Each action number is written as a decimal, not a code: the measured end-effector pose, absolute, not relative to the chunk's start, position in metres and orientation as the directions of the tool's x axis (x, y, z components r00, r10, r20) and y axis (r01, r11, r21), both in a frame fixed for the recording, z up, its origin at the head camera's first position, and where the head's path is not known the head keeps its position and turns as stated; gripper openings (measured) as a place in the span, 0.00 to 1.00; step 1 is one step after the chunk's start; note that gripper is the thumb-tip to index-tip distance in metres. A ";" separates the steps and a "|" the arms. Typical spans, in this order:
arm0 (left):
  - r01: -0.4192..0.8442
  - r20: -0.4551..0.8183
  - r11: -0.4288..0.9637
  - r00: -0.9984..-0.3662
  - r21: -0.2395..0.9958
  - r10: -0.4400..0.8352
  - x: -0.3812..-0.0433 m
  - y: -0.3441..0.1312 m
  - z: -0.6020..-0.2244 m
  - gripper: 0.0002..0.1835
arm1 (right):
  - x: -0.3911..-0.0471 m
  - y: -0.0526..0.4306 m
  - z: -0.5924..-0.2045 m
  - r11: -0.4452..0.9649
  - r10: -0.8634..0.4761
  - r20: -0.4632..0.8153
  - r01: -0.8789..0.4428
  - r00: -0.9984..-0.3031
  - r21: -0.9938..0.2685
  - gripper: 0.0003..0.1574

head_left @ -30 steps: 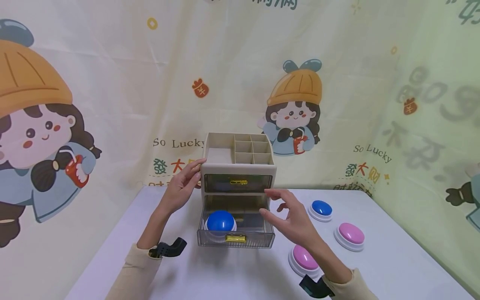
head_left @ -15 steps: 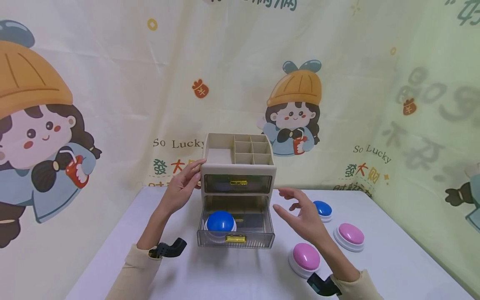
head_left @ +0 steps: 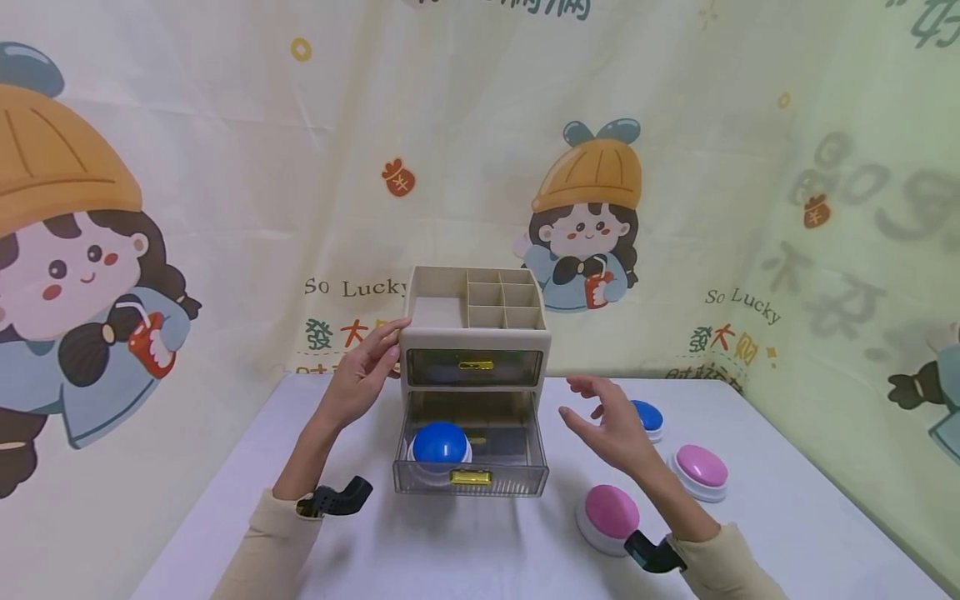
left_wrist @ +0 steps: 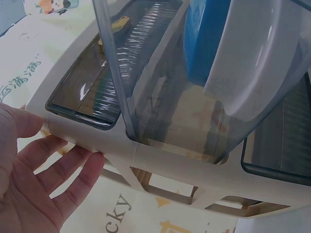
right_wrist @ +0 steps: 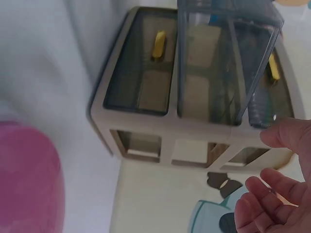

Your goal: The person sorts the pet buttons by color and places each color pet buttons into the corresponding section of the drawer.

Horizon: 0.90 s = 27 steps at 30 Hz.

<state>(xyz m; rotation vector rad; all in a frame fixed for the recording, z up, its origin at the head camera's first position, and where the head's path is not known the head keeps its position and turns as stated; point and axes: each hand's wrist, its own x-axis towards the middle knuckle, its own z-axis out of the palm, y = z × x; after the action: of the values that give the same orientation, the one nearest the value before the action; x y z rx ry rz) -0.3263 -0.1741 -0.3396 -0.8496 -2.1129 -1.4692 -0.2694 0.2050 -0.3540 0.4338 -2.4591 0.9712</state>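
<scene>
A beige desktop drawer organizer (head_left: 477,337) stands upright on the table. Its middle clear drawer (head_left: 517,479) is pulled out and contains a blue push button (head_left: 439,443) on a white base, at the left side. My left hand (head_left: 362,379) rests on the organizer's left side; in the left wrist view the thumb lies by the front edge and the fingertips touch the side wall. Right of the organizer, my right hand (head_left: 613,427) hovers above the table with loosely bent fingers and nothing in them. The closed top drawer (head_left: 435,367) has a yellow handle.
A pink button (head_left: 611,511) sits nearest on the right, partly behind my wrist camera. Farther right are another pink button (head_left: 701,467) and a blue button (head_left: 648,417), partly hidden by my right hand. A printed cloth (head_left: 465,208) hangs behind the white table (head_left: 420,550).
My right hand has moved right, away from the pulled-out drawer and the organizer's right side. The left hand, the drawer and the blue button inside stay put.
</scene>
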 end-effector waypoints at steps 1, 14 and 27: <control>0.693 0.651 0.252 -0.721 0.675 0.239 -0.327 -0.174 -0.340 0.24 | -0.271 0.207 -0.355 0.702 -0.118 0.515 -0.438 -0.849 -0.562 0.32; 0.688 0.646 0.263 -0.726 0.676 0.238 -0.327 -0.174 -0.340 0.24 | -0.292 0.235 -0.366 0.728 -0.046 0.457 -0.343 -0.888 -0.593 0.30; 0.678 0.639 0.264 -0.735 0.686 0.229 -0.326 -0.174 -0.339 0.25 | -0.301 0.260 -0.378 0.753 -0.008 0.468 -0.313 -0.884 -0.579 0.28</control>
<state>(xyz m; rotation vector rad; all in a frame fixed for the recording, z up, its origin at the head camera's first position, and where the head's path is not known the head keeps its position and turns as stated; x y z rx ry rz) -0.3255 -0.1745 -0.3394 -0.8220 -2.1271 -1.4708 -0.3014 0.2598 -0.3780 0.2436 -2.5079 0.9387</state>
